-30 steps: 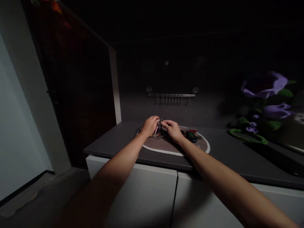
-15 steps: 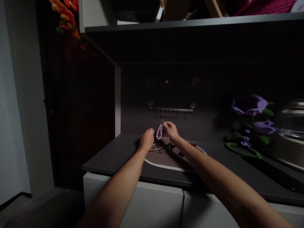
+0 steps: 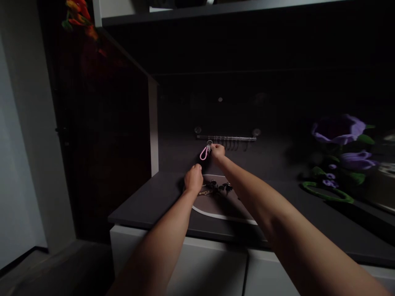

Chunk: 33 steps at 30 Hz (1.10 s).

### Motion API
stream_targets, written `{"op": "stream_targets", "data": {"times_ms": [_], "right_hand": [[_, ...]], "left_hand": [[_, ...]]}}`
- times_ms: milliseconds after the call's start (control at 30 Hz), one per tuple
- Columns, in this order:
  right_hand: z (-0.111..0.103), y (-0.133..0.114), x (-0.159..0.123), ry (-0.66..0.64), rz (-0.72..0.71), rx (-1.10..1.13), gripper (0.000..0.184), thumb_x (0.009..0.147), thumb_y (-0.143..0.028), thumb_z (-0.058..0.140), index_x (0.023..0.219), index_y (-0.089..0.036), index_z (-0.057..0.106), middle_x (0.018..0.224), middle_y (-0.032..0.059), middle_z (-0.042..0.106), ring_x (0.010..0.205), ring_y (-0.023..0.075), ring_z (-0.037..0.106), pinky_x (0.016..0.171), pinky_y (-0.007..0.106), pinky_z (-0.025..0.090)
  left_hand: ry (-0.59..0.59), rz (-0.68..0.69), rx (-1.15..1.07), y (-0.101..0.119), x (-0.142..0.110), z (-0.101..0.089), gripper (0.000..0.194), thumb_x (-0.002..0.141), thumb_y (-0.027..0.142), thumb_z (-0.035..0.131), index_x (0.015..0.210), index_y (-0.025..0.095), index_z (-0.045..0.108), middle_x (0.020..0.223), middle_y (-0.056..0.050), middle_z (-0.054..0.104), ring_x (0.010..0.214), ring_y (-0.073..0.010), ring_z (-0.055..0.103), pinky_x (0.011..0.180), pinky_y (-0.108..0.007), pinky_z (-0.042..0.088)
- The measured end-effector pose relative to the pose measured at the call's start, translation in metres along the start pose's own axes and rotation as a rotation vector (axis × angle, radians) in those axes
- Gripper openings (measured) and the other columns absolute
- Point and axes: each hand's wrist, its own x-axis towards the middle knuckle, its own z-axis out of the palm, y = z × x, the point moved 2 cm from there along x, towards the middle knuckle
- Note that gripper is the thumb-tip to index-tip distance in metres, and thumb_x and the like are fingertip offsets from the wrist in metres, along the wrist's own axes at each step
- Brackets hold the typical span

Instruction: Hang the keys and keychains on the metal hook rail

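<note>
My right hand [image 3: 218,151] pinches a keychain with a pink loop strap [image 3: 203,153] and a metal ring. It is held up at the left part of a clear wall rail [image 3: 237,139] with several small hooks; whether the ring touches a hook, I cannot tell. My left hand [image 3: 194,179] is closed at the left edge of a brown mat [image 3: 212,207] with a white border. Its fingertips face away, so what they hold, if anything, is hidden. Several dark keys [image 3: 220,188] and a tag marked "Love" [image 3: 203,192] lie on the mat.
Purple flowers [image 3: 358,160] and a green ring [image 3: 327,197] stand on the right of the dark counter [image 3: 138,201], beside a glass-topped vessel [image 3: 382,185]. A shelf [image 3: 185,14] overhangs from above. Orange flowers [image 3: 80,16] hang at upper left.
My right hand has lifted the keychain from above the mat up to the rail. My left hand stays by the mat's left edge. The view has tilted down slightly.
</note>
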Motion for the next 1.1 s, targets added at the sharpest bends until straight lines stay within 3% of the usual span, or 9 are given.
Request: {"op": "stream_targets", "data": {"times_ms": [100, 333, 533, 767, 1100], "right_hand": [[0.003, 0.001, 0.0, 0.127, 0.163, 0.033, 0.013, 0.078, -0.024, 0.052, 0.077, -0.013, 0.059, 0.053, -0.002, 0.051, 0.042, 0.0078, 0.047, 0.045, 0.023, 0.047], [0.007, 0.01, 0.004, 0.142, 0.151, -0.065, 0.025, 0.075, -0.031, 0.057, 0.079, -0.008, 0.064, 0.052, 0.0006, 0.055, 0.04, 0.0077, 0.049, 0.046, 0.022, 0.045], [0.004, 0.012, -0.005, 0.15, 0.245, -0.006, 0.013, 0.076, -0.022, 0.058, 0.08, -0.01, 0.063, 0.051, -0.0029, 0.051, 0.038, 0.0067, 0.048, 0.042, 0.019, 0.045], [0.001, 0.011, -0.009, 0.07, 0.208, 0.01, 0.012, 0.081, -0.018, 0.05, 0.082, -0.012, 0.06, 0.06, -0.0013, 0.054, 0.044, 0.0056, 0.05, 0.048, 0.02, 0.049], [-0.021, 0.013, -0.019, -0.107, 0.134, -0.097, 0.02, 0.072, -0.021, 0.062, 0.089, -0.01, 0.061, 0.059, 0.0003, 0.06, 0.047, 0.0069, 0.052, 0.051, 0.019, 0.047]], "left_hand": [[-0.005, 0.005, -0.002, 0.001, 0.001, 0.0, 0.028, 0.09, 0.023, 0.028, 0.092, 0.02, 0.055, 0.09, -0.01, 0.062, 0.076, -0.0179, 0.059, 0.062, -0.027, 0.038], [-0.043, 0.0, 0.002, 0.0, 0.001, 0.0, 0.029, 0.09, 0.023, 0.026, 0.096, 0.02, 0.055, 0.093, -0.01, 0.061, 0.08, -0.0188, 0.059, 0.066, -0.027, 0.039], [-0.032, -0.019, 0.048, 0.002, 0.001, -0.001, 0.029, 0.09, 0.023, 0.027, 0.099, 0.021, 0.055, 0.095, -0.008, 0.062, 0.081, -0.0176, 0.059, 0.067, -0.026, 0.039], [-0.026, -0.029, 0.012, 0.0, 0.001, -0.002, 0.029, 0.09, 0.023, 0.028, 0.099, 0.02, 0.056, 0.096, -0.009, 0.062, 0.083, -0.0171, 0.059, 0.069, -0.026, 0.038], [-0.034, 0.053, -0.116, -0.002, 0.002, -0.001, 0.026, 0.089, 0.02, 0.033, 0.093, 0.019, 0.058, 0.092, -0.008, 0.062, 0.084, -0.0167, 0.057, 0.073, -0.026, 0.038]]}}
